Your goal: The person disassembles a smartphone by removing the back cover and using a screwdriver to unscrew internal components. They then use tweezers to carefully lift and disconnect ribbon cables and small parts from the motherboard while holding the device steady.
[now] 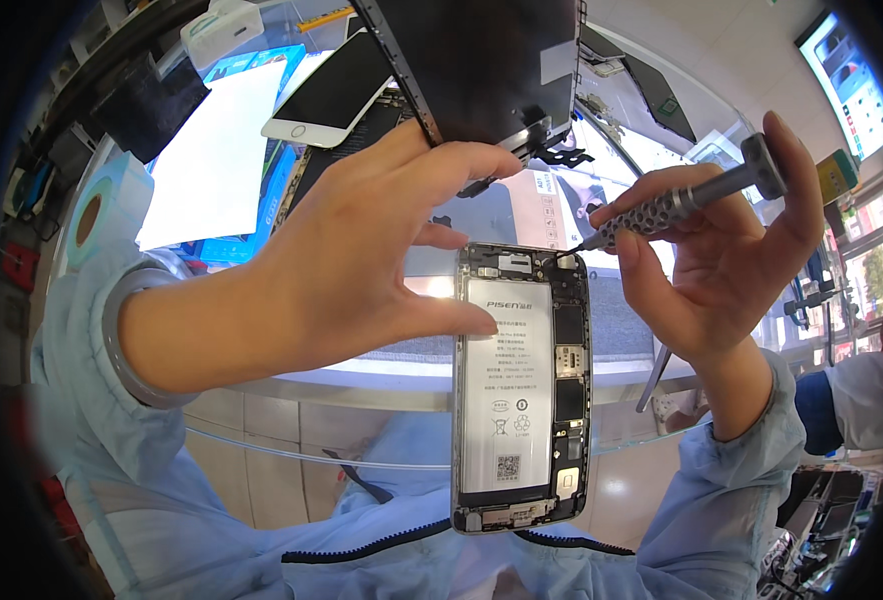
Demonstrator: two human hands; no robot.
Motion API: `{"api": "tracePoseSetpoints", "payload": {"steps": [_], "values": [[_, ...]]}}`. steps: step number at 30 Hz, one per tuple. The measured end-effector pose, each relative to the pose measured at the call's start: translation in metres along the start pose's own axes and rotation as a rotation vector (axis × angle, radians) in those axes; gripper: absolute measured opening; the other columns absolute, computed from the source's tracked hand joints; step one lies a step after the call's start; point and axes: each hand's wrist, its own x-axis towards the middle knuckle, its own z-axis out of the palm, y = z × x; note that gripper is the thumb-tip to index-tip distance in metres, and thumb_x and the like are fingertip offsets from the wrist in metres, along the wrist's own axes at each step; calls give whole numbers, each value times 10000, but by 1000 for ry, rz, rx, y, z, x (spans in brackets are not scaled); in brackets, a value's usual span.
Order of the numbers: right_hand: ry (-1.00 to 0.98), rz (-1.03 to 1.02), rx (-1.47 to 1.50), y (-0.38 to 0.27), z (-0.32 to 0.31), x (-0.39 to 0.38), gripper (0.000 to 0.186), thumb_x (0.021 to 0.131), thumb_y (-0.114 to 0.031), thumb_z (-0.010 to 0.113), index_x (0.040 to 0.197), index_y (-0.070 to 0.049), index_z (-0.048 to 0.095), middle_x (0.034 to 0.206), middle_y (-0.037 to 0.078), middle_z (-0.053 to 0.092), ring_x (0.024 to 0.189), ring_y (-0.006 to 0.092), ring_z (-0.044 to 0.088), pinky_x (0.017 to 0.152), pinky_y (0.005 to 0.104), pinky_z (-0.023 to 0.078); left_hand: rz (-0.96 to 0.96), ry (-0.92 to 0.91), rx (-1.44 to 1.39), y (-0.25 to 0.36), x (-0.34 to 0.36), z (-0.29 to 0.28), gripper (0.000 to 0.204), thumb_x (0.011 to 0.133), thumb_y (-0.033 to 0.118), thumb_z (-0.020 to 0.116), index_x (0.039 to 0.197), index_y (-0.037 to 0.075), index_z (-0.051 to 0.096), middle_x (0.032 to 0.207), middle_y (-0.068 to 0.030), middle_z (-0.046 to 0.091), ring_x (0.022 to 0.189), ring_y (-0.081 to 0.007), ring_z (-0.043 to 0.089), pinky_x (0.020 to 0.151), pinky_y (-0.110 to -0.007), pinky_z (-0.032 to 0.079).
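My left hand (351, 240) grips the lower part of a raised black phone screen (481, 55), its index finger curled at the screen's bracket and flex cables. Its thumb rests on the white battery (509, 370) in an opened phone body (568, 400), which lies upright in view below the screen. My right hand (706, 270) holds a silver knurled screwdriver (681, 205), tilted, with its thin tip down at the top right of the phone body. Whether the tip sits in a screw is too small to tell.
Behind the hands, a glass-edged counter (251, 393) carries a white phone (301, 128), paper sheets (201, 150), a dark phone part (651, 90) and a label roll (101, 215). A lit display (846, 75) stands right rear; another person (851, 395) is at far right.
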Motion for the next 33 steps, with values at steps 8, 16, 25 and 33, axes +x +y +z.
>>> {"api": "tracePoseSetpoints", "payload": {"steps": [8,16,25,33], "values": [[-75,-56,-109,-2,-5,-3,900,761,90,630,1394,-133,29,969,255,616,775,284,677,651,316,584,45,1,-20,-2,0,0,780,617,101,855,1295,68,472,1243,-110,449,1111,-231,522,889,-363,560],[-163,-186,-250,-3,-11,-11,893,746,91,642,1372,-159,58,992,290,609,751,305,675,613,304,572,18,-12,-78,-2,-2,-1,740,637,93,843,1283,55,483,1218,-115,452,1122,-251,525,898,-368,555],[-128,-222,-143,-6,-6,-7,900,742,111,646,1357,-183,59,993,309,586,727,308,663,609,329,561,53,-2,-34,-2,-3,-1,732,639,84,840,1279,57,487,1199,-120,454,1126,-253,522,903,-365,553],[-96,-146,56,-11,3,-4,541,743,96,673,1203,21,398,977,275,611,748,256,650,618,315,525,87,3,-36,-3,-1,-1,723,642,82,838,1275,52,490,1194,-121,456,1125,-255,521,902,-359,554]]}}
